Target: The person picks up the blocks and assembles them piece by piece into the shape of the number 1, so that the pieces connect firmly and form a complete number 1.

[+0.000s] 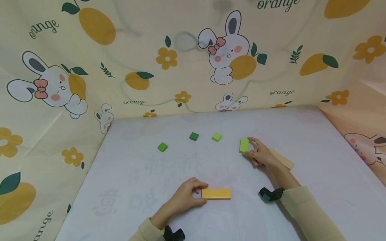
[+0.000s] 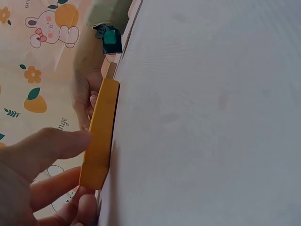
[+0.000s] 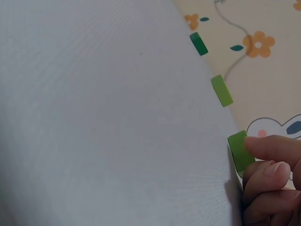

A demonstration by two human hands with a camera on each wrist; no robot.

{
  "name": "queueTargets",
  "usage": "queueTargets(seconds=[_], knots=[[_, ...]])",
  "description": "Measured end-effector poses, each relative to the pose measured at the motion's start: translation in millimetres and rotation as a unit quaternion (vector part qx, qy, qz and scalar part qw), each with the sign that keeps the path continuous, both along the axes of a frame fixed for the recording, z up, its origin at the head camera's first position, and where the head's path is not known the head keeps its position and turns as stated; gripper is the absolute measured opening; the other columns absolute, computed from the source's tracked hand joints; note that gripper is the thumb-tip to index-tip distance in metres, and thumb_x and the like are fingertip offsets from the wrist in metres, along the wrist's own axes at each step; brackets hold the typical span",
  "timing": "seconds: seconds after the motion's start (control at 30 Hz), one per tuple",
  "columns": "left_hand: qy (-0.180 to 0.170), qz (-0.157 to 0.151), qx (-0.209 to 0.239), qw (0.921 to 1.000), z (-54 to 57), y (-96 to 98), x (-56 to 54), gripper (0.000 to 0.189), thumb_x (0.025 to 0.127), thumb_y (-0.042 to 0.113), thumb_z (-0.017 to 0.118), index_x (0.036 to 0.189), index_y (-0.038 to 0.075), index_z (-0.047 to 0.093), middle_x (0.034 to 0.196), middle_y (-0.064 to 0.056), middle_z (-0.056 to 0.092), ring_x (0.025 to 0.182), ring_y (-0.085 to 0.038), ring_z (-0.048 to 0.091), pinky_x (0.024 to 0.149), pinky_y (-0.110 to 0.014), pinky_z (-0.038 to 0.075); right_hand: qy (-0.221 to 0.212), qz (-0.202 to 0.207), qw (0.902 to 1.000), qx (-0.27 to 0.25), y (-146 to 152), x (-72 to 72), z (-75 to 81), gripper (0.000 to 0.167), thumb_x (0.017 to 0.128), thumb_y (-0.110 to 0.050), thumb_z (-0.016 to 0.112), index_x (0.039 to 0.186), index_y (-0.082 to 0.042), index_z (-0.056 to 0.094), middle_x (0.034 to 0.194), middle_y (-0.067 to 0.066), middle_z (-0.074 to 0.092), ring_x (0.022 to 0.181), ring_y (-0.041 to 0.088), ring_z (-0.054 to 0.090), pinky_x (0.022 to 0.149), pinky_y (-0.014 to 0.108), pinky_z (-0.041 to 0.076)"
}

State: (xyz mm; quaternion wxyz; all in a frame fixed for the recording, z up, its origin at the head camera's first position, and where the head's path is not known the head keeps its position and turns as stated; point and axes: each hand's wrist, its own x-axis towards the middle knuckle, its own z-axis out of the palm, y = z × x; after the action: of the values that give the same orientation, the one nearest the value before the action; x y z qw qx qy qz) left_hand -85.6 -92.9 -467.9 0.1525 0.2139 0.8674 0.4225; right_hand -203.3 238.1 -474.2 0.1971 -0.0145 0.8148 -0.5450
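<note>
At the front middle of the table, my left hand [image 1: 187,194] pinches the left end of a long yellow block [image 1: 217,194] between thumb and fingers. The left wrist view shows the yellow block [image 2: 101,132] close up, thumb along its face. Farther back on the right, my right hand [image 1: 261,152] holds a light green rectangular block [image 1: 244,146] by its two short ends. In the right wrist view the fingers touch that green block [image 3: 241,151]. A pale wooden block [image 1: 281,159] lies beside the right hand and is partly hidden behind the wrist.
Left of the right hand, three small green blocks form a loose row: a light green one [image 1: 216,137], a dark green one [image 1: 194,136] and a mid-green one [image 1: 162,147]. A printed cloth [image 1: 187,67] rises behind the white table [image 1: 126,201].
</note>
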Motion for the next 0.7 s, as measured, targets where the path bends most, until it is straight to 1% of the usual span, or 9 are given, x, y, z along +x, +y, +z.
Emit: queueTargets(seconds=[0.1,0.27,0.53,0.7], knots=[[0.005,0.002,0.009,0.9999,-2.4,-1.3,-0.9,0.037,0.077,0.014,0.079,0.112,0.005,0.070,0.096,-0.004,0.063,0.080,-0.003,0.048,0.072,-0.015,0.043,-0.001,0.000,1.0000,0.003,-0.2,0.0,0.4,0.083,0.091,-0.013,0.062,0.154,-0.007,0.007,0.046,-0.012,0.045,0.037,0.002,0.038,0.041,0.020,0.034],[0.016,0.002,0.013,0.9998,-4.3,-1.7,-1.7,0.030,0.077,0.014,0.079,0.105,0.006,0.072,0.092,-0.003,0.063,0.079,-0.002,0.049,0.070,-0.014,0.042,0.002,0.002,1.0000,0.005,-0.2,0.0,0.9,0.082,0.091,-0.014,0.062,0.153,-0.007,0.009,0.047,-0.012,0.045,0.037,0.003,0.038,0.041,0.020,0.034],[0.013,0.004,0.008,0.9999,-1.5,-0.6,-1.1,0.029,0.077,0.013,0.079,0.104,0.005,0.072,0.092,-0.003,0.063,0.078,-0.002,0.048,0.069,-0.013,0.041,0.001,0.005,1.0000,-0.006,0.4,1.0,1.7,0.082,0.092,-0.014,0.061,0.153,-0.007,0.008,0.047,-0.012,0.045,0.038,0.003,0.039,0.042,0.020,0.034],[0.008,0.006,0.006,0.9999,1.2,0.4,-0.3,0.028,0.078,0.012,0.078,0.104,0.004,0.072,0.091,-0.003,0.062,0.078,-0.002,0.048,0.069,-0.012,0.040,0.004,0.003,0.9998,-0.017,1.3,1.3,0.9,0.080,0.091,-0.012,0.062,0.152,-0.007,0.010,0.048,-0.012,0.046,0.038,0.003,0.039,0.042,0.020,0.034]])
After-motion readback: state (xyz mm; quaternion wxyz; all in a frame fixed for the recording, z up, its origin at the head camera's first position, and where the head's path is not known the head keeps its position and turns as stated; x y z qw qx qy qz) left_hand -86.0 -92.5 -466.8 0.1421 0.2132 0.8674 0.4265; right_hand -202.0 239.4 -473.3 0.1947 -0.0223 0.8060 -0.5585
